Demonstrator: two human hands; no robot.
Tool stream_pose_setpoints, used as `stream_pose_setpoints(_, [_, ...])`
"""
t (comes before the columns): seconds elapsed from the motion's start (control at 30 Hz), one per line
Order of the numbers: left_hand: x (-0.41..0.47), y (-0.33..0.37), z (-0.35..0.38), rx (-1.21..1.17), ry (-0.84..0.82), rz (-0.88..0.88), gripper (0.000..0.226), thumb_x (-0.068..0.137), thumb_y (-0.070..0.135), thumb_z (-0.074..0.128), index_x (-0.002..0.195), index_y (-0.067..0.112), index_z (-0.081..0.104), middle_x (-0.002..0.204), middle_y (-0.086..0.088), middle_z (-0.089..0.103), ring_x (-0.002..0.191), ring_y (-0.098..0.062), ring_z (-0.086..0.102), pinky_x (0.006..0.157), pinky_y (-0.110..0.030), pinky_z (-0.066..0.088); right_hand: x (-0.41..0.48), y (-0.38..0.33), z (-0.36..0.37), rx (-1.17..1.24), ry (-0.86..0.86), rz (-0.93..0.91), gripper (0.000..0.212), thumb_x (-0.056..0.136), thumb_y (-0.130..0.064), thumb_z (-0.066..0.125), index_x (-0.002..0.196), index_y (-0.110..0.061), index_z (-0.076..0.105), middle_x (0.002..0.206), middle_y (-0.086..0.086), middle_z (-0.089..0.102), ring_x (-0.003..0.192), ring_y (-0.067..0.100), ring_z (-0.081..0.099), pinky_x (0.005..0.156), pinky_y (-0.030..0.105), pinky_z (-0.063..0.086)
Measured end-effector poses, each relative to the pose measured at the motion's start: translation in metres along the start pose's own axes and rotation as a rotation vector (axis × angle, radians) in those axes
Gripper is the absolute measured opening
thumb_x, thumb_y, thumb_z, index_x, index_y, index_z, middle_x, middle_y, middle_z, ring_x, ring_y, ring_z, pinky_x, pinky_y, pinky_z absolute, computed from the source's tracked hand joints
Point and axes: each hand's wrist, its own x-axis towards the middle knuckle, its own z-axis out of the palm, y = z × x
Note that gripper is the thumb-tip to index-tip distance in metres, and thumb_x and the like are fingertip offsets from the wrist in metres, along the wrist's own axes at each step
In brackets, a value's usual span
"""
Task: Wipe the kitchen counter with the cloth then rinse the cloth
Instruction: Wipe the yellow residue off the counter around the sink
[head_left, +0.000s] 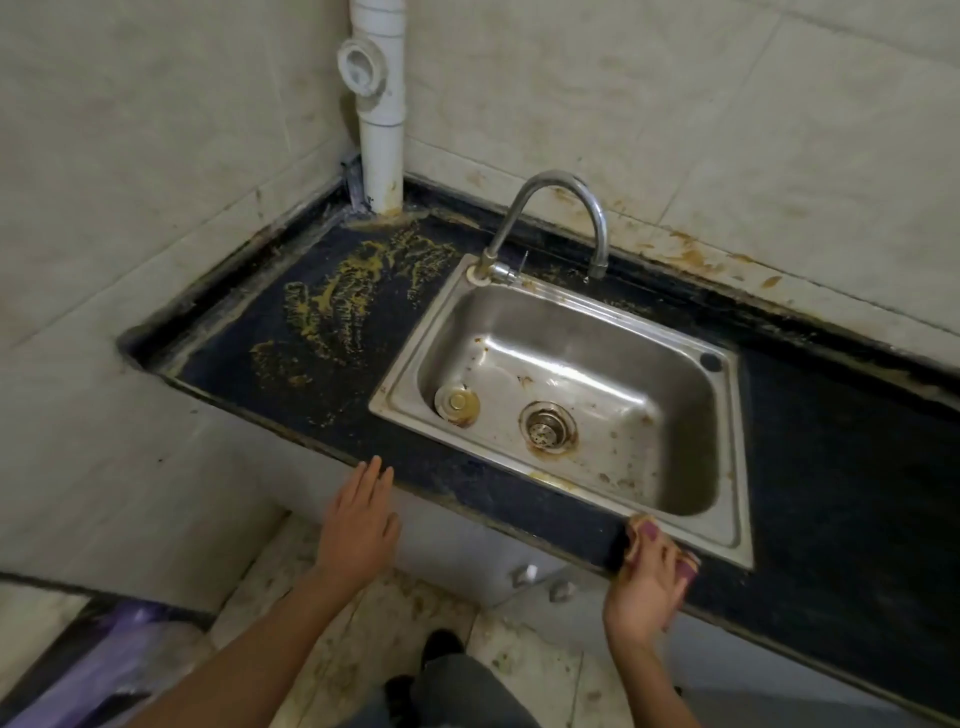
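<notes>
The right hand has its grip pinching a small pink and yellow cloth, with the thumb on top and the fingers curled under it. The cloth sits at the front edge of the dark speckled stone tabletop, just in front of the near corner of the shiny steel sink. The left hand is flat, with its fingers spread a little and nothing in its grip. Its fingertips touch the front edge of the tabletop, to the left of the sink and well apart from the right hand. On the tabletop, left of the sink, there are yellow-brown smears of dirt that run toward the back corner. A white plastic pipe stands upright in that corner, against the pale tiled wall. A curved silver tap rises from the back left corner of the sink and bends over the bowl. Inside the sink is a round metal drain with brown marks around it, and a round metal plug lies just beside it to the left. The wall behind the tap has brown splashes too. Below the tabletop you can see the pale, dirty tiled floor and a dark shoe.
</notes>
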Motion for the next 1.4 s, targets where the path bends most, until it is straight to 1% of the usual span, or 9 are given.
stream_pose_setpoints(0.1, [-0.004,-0.021,-0.006,-0.002,0.032,-0.105,0.051,0.083,0.025,0.043,0.124,-0.004,0.054,0.131,-0.023,0.051,0.117,-0.037,0.054,0.089,-0.047,0.048,-0.025,-0.068,0.032,-0.079,-0.218,-0.275,0.077,0.057,0.013,0.071,0.128,-0.007,0.051,0.130,0.021,0.054,0.125,0.038,0.047,0.113,0.048,0.015])
stream_pose_setpoints(0.2, [-0.011,-0.032,-0.016,-0.007,0.067,-0.177,0.053,0.083,0.025,0.048,0.126,-0.007,0.051,0.130,-0.026,0.050,0.119,-0.043,0.050,0.093,-0.052,0.044,-0.037,-0.116,0.072,-0.162,-0.321,-0.690,0.074,0.028,-0.007,0.088,0.099,-0.011,0.071,0.101,0.011,0.071,0.095,0.027,0.068,0.108,0.041,0.026])
stream_pose_setpoints(0.27, [-0.017,-0.045,-0.018,0.040,-0.003,-0.240,0.056,0.073,0.029,0.045,0.109,-0.010,0.062,0.112,-0.030,0.061,0.099,-0.046,0.061,0.075,-0.055,0.050,-0.037,-0.146,0.086,-0.177,-0.398,-0.828,0.065,0.028,-0.019,0.091,0.091,-0.016,0.074,0.097,0.003,0.073,0.091,0.022,0.070,0.098,0.041,0.044])
stream_pose_setpoints(0.4, [-0.031,-0.062,-0.014,0.063,-0.064,-0.315,0.060,0.072,0.032,0.038,0.107,-0.010,0.062,0.110,-0.031,0.061,0.095,-0.048,0.062,0.071,-0.057,0.049,-0.030,-0.179,0.102,-0.193,-0.524,-1.009,0.075,0.029,-0.028,0.091,0.101,-0.016,0.072,0.106,0.004,0.071,0.098,0.024,0.068,0.090,0.048,0.040])
stream_pose_setpoints(0.47, [-0.036,-0.066,-0.012,0.048,-0.054,-0.365,0.059,0.073,0.031,0.037,0.107,-0.011,0.062,0.110,-0.032,0.061,0.096,-0.049,0.061,0.072,-0.059,0.048,-0.028,-0.192,0.103,-0.223,-0.588,-1.046,0.076,0.037,-0.033,0.088,0.109,-0.016,0.069,0.116,0.005,0.067,0.107,0.023,0.064,0.093,0.047,0.045])
stream_pose_setpoints(0.57, [-0.034,-0.068,-0.008,0.016,0.004,-0.409,0.059,0.074,0.030,0.036,0.108,-0.011,0.062,0.112,-0.032,0.060,0.097,-0.049,0.060,0.075,-0.059,0.047,-0.025,-0.211,0.109,-0.173,-0.743,-1.155,0.061,0.088,-0.020,0.053,0.144,-0.011,0.029,0.152,0.011,0.026,0.142,0.026,0.020,0.116,0.045,0.007])
stream_pose_setpoints(0.8, [-0.017,-0.068,-0.010,-0.203,0.250,-0.506,0.069,0.076,0.035,0.038,0.131,-0.007,0.044,0.139,-0.029,0.038,0.129,-0.047,0.035,0.107,-0.052,0.026,-0.025,-0.250,0.125,-0.097,-0.820,-1.263,0.052,0.094,-0.012,0.039,0.144,-0.011,0.025,0.155,0.009,0.016,0.144,0.022,0.006,0.115,0.041,-0.003])
stream_pose_setpoints(1.2, [0.056,-0.106,-0.070,-0.150,0.263,-0.254,0.051,0.091,0.012,0.052,0.138,0.000,0.036,0.149,-0.018,0.026,0.139,-0.033,0.022,0.114,-0.039,0.012,-0.033,-0.267,0.129,-0.014,-0.773,-1.174,0.045,0.095,-0.015,0.042,0.140,-0.011,0.037,0.152,0.007,0.028,0.143,0.020,0.014,0.115,0.035,-0.002])
stream_pose_setpoints(1.4, [0.081,-0.072,-0.068,-0.208,0.181,0.055,0.049,0.095,0.014,0.045,0.140,0.003,0.034,0.152,-0.011,0.023,0.141,-0.026,0.015,0.114,-0.036,0.012,-0.037,-0.179,0.108,-0.041,-0.539,-0.919,0.051,0.075,-0.021,0.062,0.124,-0.025,0.051,0.121,-0.002,0.064,0.114,0.018,0.059,0.088,0.049,0.051])
